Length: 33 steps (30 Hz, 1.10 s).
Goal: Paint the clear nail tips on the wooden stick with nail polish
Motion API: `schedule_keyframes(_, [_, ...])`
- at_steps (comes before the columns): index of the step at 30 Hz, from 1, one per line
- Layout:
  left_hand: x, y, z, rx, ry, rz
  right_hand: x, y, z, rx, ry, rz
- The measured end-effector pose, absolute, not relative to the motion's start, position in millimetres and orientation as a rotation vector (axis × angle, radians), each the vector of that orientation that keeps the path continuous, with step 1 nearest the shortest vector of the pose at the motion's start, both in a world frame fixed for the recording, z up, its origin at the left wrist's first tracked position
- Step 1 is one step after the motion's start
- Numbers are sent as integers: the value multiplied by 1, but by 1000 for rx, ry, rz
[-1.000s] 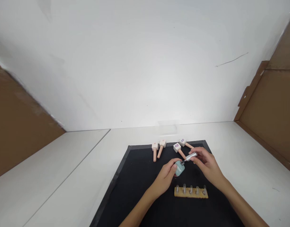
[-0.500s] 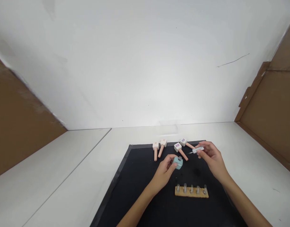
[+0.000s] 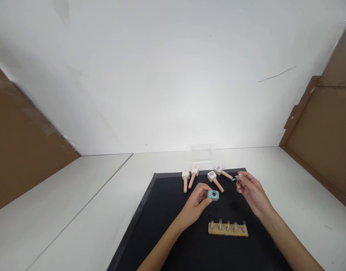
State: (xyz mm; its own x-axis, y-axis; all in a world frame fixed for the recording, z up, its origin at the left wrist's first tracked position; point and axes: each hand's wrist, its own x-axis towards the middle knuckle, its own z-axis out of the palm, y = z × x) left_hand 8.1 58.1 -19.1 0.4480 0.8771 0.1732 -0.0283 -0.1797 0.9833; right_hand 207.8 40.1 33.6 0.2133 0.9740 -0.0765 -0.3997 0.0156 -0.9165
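Between the thumb and fingers of my left hand [image 3: 197,200] is a teal nail polish bottle [image 3: 213,195], uncapped, its dark round mouth turned toward me. My right hand [image 3: 252,190] pinches a silvery nail polish brush cap [image 3: 236,178], its brush end pointing left, apart from the bottle. Below both hands lies a wooden strip [image 3: 228,232] carrying several clear nail tips [image 3: 220,224] that stand upright in a row.
Two white bottles with pink caps [image 3: 185,175] lie behind my left hand. Two more with purple marks [image 3: 212,175] lie near the brush. A black mat [image 3: 161,210] covers the white table [image 3: 85,203]. Brown cardboard panels [image 3: 322,139] stand at both sides.
My left hand has tilted the teal bottle so its mouth faces me more. My right hand has turned the brush cap and shifted it slightly, still away from the bottle.
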Motion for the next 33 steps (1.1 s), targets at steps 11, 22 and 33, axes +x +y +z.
schedule_keyframes(11, [-16,66,-11,1953,1031,545,209,41,33,-1032,-677,1263])
schedule_keyframes(22, [-34,64,6,1986,1196,252,211,36,33,-979,-538,1311])
schedule_keyframes(33, [-20,27,29,2078,1199,-44,218,36,32,-873,-398,1478])
